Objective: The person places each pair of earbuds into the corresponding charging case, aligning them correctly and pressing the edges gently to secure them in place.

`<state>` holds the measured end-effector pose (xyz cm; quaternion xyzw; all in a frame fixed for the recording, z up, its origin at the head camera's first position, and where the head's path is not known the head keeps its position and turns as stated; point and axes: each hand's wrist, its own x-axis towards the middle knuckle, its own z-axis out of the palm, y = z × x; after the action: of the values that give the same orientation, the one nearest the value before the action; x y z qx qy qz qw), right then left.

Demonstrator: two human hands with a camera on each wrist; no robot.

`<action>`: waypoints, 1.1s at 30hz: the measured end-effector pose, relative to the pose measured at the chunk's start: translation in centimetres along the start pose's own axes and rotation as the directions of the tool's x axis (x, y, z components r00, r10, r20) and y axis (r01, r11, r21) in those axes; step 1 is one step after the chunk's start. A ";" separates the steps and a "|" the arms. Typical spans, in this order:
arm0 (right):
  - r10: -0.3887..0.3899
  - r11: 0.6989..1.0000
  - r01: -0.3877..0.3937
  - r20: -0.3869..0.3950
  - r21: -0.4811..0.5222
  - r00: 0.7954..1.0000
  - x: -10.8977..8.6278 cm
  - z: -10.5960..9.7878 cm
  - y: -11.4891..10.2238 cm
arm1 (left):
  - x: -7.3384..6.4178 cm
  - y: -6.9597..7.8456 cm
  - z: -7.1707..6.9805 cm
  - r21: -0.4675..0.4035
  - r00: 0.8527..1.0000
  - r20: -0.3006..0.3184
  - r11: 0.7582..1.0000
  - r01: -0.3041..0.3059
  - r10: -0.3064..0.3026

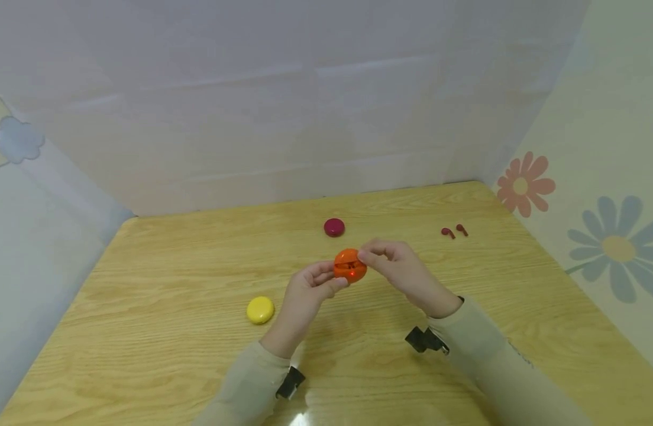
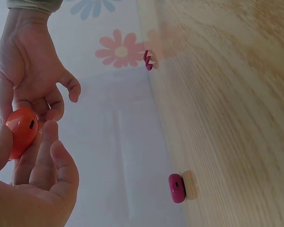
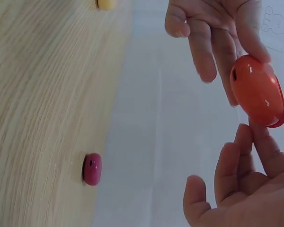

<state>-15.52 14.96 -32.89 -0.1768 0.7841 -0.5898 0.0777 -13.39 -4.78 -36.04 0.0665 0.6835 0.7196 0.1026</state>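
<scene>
An orange round earbud case [image 1: 351, 273] is held above the table between both hands, its lid partly raised over a dark gap and a small red light glowing on its front. My left hand [image 1: 307, 291] grips the case from the left, thumb at the near edge. From the right, my right hand [image 1: 399, 267] pinches the lid's edge between thumb and fingertips. The left wrist view shows a small dark port on the rounded orange shell [image 2: 22, 134]. Seen from the right wrist, the same case [image 3: 258, 92] spans the fingertips of both hands. What lies inside is too small to tell.
A yellow round case [image 1: 259, 310] lies on the wooden table [image 1: 161, 331] left of my left forearm. Farther back sits a magenta round case [image 1: 334, 227]. Two magenta earbuds [image 1: 448, 233] lie at the right rear. Wall sheets with printed flowers [image 1: 618, 248] border the table.
</scene>
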 end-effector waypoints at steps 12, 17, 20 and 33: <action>-0.087 0.985 0.088 0.016 -0.151 0.996 -0.1 0.4 0.2 | 0.0 0.7 -0.9 0.027 0.999 -0.033 0.999 0.018 -0.017; -0.169 0.962 0.163 -0.007 -0.221 0.986 -0.4 1.0 0.1 | 0.0 0.9 -1.3 0.028 0.999 -0.033 0.999 0.034 -0.033; -0.194 0.959 0.183 -0.029 -0.218 0.981 -0.2 1.5 0.1 | -0.2 1.1 -1.6 0.041 0.999 -0.022 0.998 0.042 -0.041; -0.186 0.971 0.172 -0.072 -0.164 0.980 0.7 3.2 0.3 | -0.5 1.7 -3.4 0.191 1.000 0.002 0.982 0.002 -0.002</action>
<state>-15.17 11.90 -34.02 -0.2269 0.8115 -0.5380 -0.0240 -13.78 -8.33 -34.48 0.0761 0.7493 0.6506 0.0973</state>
